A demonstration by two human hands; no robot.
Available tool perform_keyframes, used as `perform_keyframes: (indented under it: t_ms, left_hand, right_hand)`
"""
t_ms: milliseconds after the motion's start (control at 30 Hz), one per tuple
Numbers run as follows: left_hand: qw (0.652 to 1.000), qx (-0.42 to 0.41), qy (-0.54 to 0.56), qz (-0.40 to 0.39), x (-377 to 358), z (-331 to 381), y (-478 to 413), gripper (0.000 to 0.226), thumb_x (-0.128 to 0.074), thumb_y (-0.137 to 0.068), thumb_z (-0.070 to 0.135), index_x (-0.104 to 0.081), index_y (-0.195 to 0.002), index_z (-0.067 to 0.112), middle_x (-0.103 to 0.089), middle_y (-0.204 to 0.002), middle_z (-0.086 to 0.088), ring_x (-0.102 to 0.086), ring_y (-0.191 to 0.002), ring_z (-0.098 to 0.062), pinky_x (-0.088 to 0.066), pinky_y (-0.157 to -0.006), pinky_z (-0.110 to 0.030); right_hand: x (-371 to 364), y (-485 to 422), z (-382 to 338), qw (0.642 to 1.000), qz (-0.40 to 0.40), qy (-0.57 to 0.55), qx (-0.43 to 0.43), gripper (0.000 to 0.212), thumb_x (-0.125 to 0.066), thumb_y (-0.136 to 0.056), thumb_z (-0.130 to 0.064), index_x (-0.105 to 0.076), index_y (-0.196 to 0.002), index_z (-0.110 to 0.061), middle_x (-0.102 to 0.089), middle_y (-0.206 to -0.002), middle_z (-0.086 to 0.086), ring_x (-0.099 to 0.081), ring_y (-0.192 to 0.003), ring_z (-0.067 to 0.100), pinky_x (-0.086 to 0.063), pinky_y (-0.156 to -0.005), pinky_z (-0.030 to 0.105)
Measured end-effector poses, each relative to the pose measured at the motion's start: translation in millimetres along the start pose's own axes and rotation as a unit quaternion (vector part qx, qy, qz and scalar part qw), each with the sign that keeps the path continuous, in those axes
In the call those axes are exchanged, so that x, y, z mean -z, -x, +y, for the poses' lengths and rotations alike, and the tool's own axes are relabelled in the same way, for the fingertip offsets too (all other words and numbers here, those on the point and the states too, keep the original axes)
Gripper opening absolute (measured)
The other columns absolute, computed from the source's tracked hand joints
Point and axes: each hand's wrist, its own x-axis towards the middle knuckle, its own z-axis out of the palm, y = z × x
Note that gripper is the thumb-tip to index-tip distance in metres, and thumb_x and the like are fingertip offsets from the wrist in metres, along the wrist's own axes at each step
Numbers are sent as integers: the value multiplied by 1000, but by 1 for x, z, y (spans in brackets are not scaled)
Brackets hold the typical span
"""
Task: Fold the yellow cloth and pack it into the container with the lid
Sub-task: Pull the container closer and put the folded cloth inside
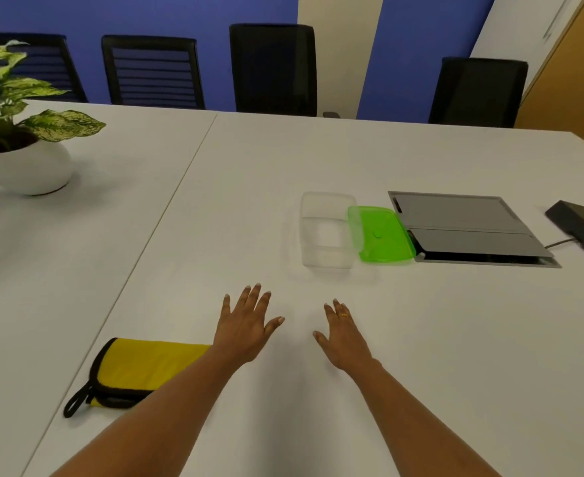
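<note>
Left hand [246, 325] and right hand [344, 333] are spreading over the surface [438, 339], each grip straight-fingered and empty, while the yellow cloth [136, 370], seemingly folded, is lying beside the left forearm, well apart from the open container [325, 232] and its lid [383, 235], both awaiting packing.

Yellow cloth [139, 368] – black trim; lid [381, 235] green; container [325, 230] clear.

Between the left hand [246, 325] and right hand [344, 333], bare tabletop [249, 201] stretches toward 12 o'clock. At 1 o'clock stands the clear box [326, 232], open on top, with the green lid [381, 235] touching its right side and the grey hatch [466, 225] just beyond. The yellow cloth [139, 370] lies at 8 o'clock, partly hidden by the left forearm. The potted plant [25, 166] stands well apart at 10 o'clock.
</note>
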Motion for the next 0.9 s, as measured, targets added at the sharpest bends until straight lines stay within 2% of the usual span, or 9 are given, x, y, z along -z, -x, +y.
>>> perform_keyframes:
  t_ms: [133,267,300,367,467,633,767,833,900]
  left_hand:
    - [998,-58,-20,10,9,25,-45,118,35,-59,73,-24,-145,18,-19,-156,-5,-15,-145,-21,-11,-116,-48]
    - [993,-92,-47,49,11,43,-93,79,-3,-93,58,-57,-123,10,-59,-131,-10,-52,-124,-26,-44,-98,-45]
    - [993,-98,-41,57,12,48,-104,68,-13,-95,53,-55,-125,9,-57,-132,-12,-51,-126,-26,-43,-100,-42]
    - [988,-135,-9,76,15,60,-124,57,-36,-94,42,-35,-140,8,-34,-150,-12,-29,-140,-26,-23,-115,-37]
    - [984,-158,-4,80,10,69,-150,68,-49,-92,32,-16,-147,10,-14,-157,-9,-10,-146,-22,-6,-119,-33]
    - [982,-159,-62,83,2,78,-185,70,-49,-92,36,-12,-147,11,-19,-155,-7,-16,-144,-18,-5,-119,-33]
    - [986,-148,-71,31,-3,82,-202,57,-51,-91,35,-30,-139,12,-50,-136,-6,-45,-127,-21,-16,-118,-35]
    - [986,-142,-89,20,-4,83,-210,40,-51,-91,31,-45,-126,11,-63,-117,-7,-57,-108,-26,-31,-108,-33]
    - [981,-152,-111,57,-5,82,-215,27,-60,-86,29,-59,-107,12,-70,-96,-5,-64,-84,-25,-41,-70,-28]
  right_hand:
    - [23,-32,40,999,21,4,-24,64,-44,-95,-30,-12,-146,-11,-1,-157,9,1,-145,21,-12,-117,31]
    - [44,-70,81,998,45,17,-38,64,-45,-94,-26,-11,-146,-9,-3,-157,9,-2,-145,21,-11,-117,30]
    - [49,-80,90,998,49,25,-37,64,-46,-94,-26,-12,-146,-10,-4,-157,9,-3,-145,22,-11,-117,30]
    - [60,-100,105,996,52,59,-30,64,-46,-94,-26,-12,-146,-11,-5,-157,10,-4,-145,23,-12,-117,32]
    - [75,-126,121,992,60,104,-24,65,-47,-93,-25,-12,-146,-10,-6,-157,11,-5,-145,24,-12,-118,34]
    - [84,-160,134,985,76,154,-1,55,-44,-94,-14,-21,-144,-8,-11,-157,10,-6,-145,22,-12,-118,33]
    - [78,-178,144,979,87,182,11,47,-40,-94,-6,-31,-140,-7,-24,-153,10,-16,-143,22,-15,-117,32]
    - [77,-184,149,980,96,176,12,42,-40,-92,-2,-43,-134,-6,-39,-145,13,-31,-137,25,-24,-113,33]
    - [75,-188,153,980,98,172,14,37,-40,-90,-1,-53,-125,-5,-53,-131,14,-45,-123,29,-35,-104,34]
